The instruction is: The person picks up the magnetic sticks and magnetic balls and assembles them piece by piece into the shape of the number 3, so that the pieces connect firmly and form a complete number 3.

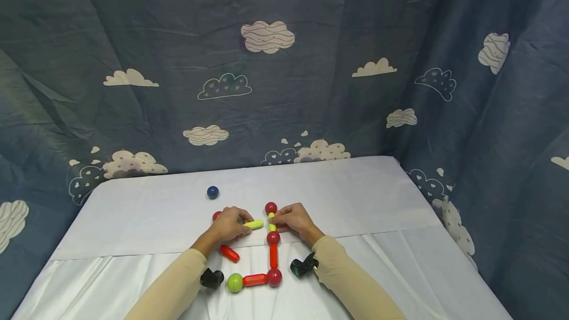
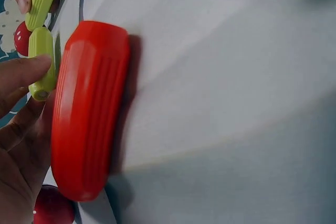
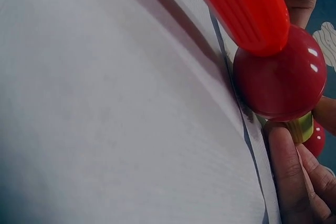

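Note:
My left hand [image 1: 229,224] pinches a yellow-green ribbed rod [image 1: 255,224] between thumb and fingers, its free end pointing right. My right hand [image 1: 294,220] pinches another yellow-green rod [image 1: 272,222], which sits between a far red ball [image 1: 270,207] and a nearer red ball [image 1: 273,238]. From the nearer ball a red rod [image 1: 273,257] runs to a corner red ball [image 1: 274,277]. A second red rod [image 1: 255,280] joins that corner to a green ball [image 1: 235,283]. In the left wrist view, the left hand's rod [image 2: 41,40] appears end to end with the other yellow-green rod [image 2: 41,6].
A loose red rod [image 1: 229,254] lies just below my left hand. One red ball [image 1: 216,215] is partly hidden behind that hand, and a dark blue ball [image 1: 213,192] sits farther back. White cloth [image 1: 355,196] covers the table; a cloud-print curtain [image 1: 311,88] hangs behind.

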Tool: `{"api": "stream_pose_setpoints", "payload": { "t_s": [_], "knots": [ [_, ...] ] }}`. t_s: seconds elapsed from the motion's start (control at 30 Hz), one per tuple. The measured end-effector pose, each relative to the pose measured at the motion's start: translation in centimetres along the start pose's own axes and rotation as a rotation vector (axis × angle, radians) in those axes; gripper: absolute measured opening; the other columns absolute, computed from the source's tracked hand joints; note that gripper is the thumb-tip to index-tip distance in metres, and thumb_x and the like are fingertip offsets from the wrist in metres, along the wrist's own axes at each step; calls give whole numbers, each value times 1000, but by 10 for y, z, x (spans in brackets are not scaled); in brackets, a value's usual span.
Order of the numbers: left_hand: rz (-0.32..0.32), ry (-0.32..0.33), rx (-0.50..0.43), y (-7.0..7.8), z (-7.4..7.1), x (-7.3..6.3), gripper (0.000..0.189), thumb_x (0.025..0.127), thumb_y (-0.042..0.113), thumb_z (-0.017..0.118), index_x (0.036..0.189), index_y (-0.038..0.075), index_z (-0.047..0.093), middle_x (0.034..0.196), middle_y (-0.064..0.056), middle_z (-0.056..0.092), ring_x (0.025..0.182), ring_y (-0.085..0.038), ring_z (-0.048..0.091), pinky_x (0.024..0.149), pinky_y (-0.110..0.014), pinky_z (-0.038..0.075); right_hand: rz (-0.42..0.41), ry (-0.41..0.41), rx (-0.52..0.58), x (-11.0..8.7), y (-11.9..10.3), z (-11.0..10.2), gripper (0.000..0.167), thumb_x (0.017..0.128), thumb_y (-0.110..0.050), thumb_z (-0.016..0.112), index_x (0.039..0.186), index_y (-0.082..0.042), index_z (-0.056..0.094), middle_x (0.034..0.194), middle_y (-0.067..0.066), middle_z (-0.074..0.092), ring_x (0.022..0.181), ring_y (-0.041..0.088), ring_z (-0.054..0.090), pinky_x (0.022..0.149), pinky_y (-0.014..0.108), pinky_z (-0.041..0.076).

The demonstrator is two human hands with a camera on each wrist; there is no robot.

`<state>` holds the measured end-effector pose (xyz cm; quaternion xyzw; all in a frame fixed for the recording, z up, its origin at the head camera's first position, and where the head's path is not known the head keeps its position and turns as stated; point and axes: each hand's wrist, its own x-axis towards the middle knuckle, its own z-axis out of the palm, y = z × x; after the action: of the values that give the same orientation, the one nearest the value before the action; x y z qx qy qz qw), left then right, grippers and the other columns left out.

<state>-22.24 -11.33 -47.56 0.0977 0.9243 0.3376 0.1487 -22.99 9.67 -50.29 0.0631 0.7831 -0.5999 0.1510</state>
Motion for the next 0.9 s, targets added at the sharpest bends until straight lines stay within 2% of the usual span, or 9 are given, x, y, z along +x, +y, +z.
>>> {"api": "stream_pose_setpoints", "payload": {
  "t_s": [0.13, 0.23, 0.43, 0.7, 0.9],
  "knots": [
    [31, 18, 37, 0, 0, 3, 19, 81, 10, 75, 100, 10, 73, 85, 2, 61, 76, -14, 53, 65, -26, 46, 4, -1, 5, -1, 1, 0, 24, 77, -13, 81, 93, 2, 70, 79, 8, 69, 65, 14, 67, 60, 27, 55],
    [46, 24, 46, 0, -1, 5, 18, 81, 9, 75, 100, 10, 73, 89, 1, 64, 80, -13, 56, 70, -28, 49, 17, 2, 12, -2, 2, 0, 24, 76, -12, 81, 92, 2, 70, 78, 7, 68, 64, 13, 66, 60, 27, 55],
    [29, 67, 85, 5, -10, 12, 19, 83, 7, 73, 101, 10, 72, 96, -2, 64, 86, -17, 57, 75, -33, 51, -6, -15, 44, 0, 2, 2, 25, 76, -11, 81, 93, 4, 69, 77, 7, 68, 64, 13, 66, 61, 28, 55],
    [35, 80, 121, 10, -12, 29, 17, 84, 8, 71, 102, 9, 72, 92, -2, 64, 84, -16, 54, 78, -33, 48, 0, -12, 27, 0, 1, 0, 25, 77, -11, 81, 94, 4, 70, 77, 7, 68, 63, 13, 65, 60, 28, 55],
    [25, 71, 146, 10, -11, 36, 18, 84, 6, 71, 102, 7, 72, 90, -2, 64, 85, -17, 54, 83, -36, 49, 2, -13, 20, 0, 0, 0, 26, 77, -13, 81, 94, 3, 70, 78, 7, 68, 64, 13, 66, 61, 28, 55]
  ]
}}
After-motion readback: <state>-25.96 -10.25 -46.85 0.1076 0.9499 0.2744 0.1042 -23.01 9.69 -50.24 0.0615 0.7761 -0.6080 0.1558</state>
